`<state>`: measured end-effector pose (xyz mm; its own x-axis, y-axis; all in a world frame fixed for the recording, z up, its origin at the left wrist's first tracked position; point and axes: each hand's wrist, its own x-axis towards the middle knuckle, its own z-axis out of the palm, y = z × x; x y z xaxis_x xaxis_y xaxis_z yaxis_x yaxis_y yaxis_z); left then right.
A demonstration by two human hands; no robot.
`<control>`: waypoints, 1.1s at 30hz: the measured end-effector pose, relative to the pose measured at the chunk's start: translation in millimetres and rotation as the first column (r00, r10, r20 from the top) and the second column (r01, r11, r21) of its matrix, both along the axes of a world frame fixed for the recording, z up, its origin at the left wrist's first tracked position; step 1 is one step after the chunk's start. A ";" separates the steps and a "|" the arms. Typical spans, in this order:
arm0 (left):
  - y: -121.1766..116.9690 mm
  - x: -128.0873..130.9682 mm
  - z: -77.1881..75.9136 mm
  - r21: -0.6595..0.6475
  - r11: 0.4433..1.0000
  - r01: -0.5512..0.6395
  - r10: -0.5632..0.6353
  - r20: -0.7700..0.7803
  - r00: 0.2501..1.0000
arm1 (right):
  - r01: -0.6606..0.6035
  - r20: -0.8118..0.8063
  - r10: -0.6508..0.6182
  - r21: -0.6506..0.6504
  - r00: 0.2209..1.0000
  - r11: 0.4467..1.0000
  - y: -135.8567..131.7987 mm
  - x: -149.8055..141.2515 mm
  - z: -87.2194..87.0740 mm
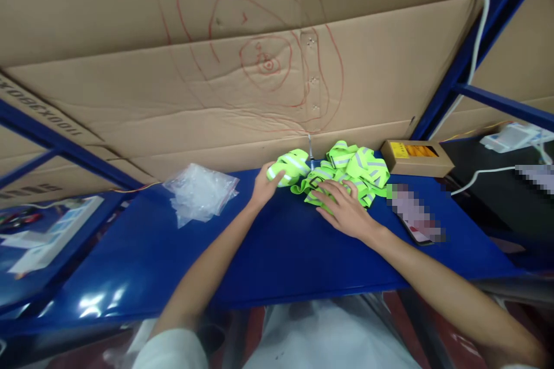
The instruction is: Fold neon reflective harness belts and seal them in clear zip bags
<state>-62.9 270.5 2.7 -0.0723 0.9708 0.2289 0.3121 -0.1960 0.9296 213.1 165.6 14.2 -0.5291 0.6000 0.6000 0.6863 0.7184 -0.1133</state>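
The largest item is the cardboard panel [130, 92], marked with red rings, across the top of the frame; it appears to serve as a backing wall. Below it, the blue tabletop [268, 259] spans the middle and provides the work surface.

A pile of fluorescent straps [366, 164] with grey stripes lies right of centre, against the rear edge, probably to remain within reach of both hands. Clear plastic bags [201, 193] lie left of centre, presumably set apart to avoid mixing with the straps. A small carton [418, 169] stands right of the pile.

The right hand [344, 207] rests on the pile, fingers spread, possibly to steady it; whether it pinches a strap cannot be determined. A phone [415, 213] lies to its right. The left hand [264, 185] grasps a strap bundle [294, 164] between thumb and fingers, apparently to keep the folds compact.
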 end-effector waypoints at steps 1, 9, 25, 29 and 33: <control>-11.9 -11.0 2.0 -0.021 0.999 -0.024 0.025 0.064 0.998 | -0.008 -0.023 0.008 0.005 1.000 1.000 -0.8 -0.3 0.5; -91.5 -7.3 21.3 -0.248 0.905 0.346 -0.202 0.466 0.862 | -0.352 -0.565 0.146 -0.275 0.812 0.895 -22.3 -14.3 -7.4; -136.4 33.9 11.6 -0.223 0.783 0.580 -0.425 0.488 0.762 | -0.213 -0.629 -0.237 -0.554 0.741 0.805 -24.0 -28.3 -9.9; -135.1 32.5 19.5 -0.248 0.908 0.339 -0.175 0.508 0.843 | -0.254 -0.668 -0.159 -0.476 0.727 0.842 -29.0 -25.7 -2.9; -114.1 12.1 39.0 -0.278 0.934 0.227 -0.026 0.579 0.815 | -0.184 -0.741 -0.185 -0.387 0.645 0.904 -28.6 -18.1 6.7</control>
